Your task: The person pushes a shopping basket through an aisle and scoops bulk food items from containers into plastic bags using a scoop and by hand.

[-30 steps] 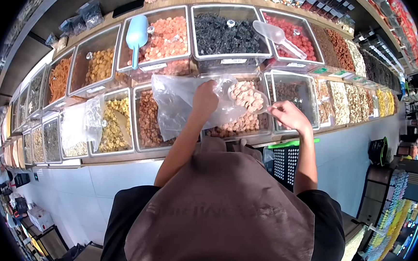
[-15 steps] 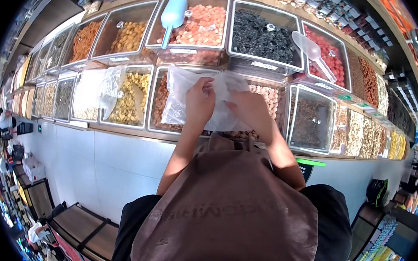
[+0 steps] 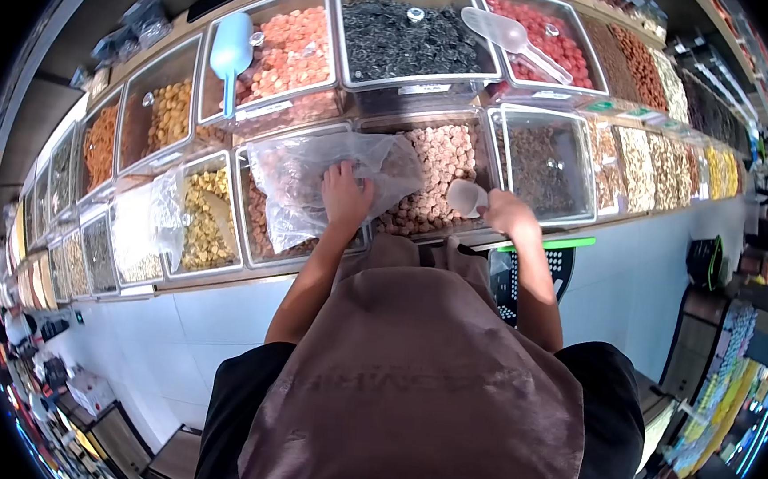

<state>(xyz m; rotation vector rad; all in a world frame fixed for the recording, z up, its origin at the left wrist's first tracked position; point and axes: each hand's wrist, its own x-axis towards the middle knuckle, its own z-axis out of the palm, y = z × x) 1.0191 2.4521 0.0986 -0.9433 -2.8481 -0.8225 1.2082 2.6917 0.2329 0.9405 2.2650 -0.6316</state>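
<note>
My left hand point(image 3: 347, 198) lies on a clear plastic bag point(image 3: 296, 167), fingers apart on its surface. That bag spreads over a bin lid and reaches partly across the neighbouring open bin. In my right hand point(image 3: 510, 214) is a pale translucent scoop point(image 3: 465, 197), gripped by its handle. Its bowl is at the front right of the open bin, over pinkish-brown dried pieces point(image 3: 443, 153). Whether the scoop touches the pieces, I cannot tell.
A lidded bin of dark pieces point(image 3: 545, 162) adjoins on the right. Behind stand lidded bins of black pieces point(image 3: 407, 41) and red ones, with a clear scoop point(image 3: 510, 35) on top. A blue scoop point(image 3: 231, 51) rests further left. A black basket point(image 3: 533, 277) is below the counter edge.
My hands have separated. The right has left the bag and moved right and down, and now holds a scoop. The bag lies flatter under my left hand. The view has turned and shifted right.
</note>
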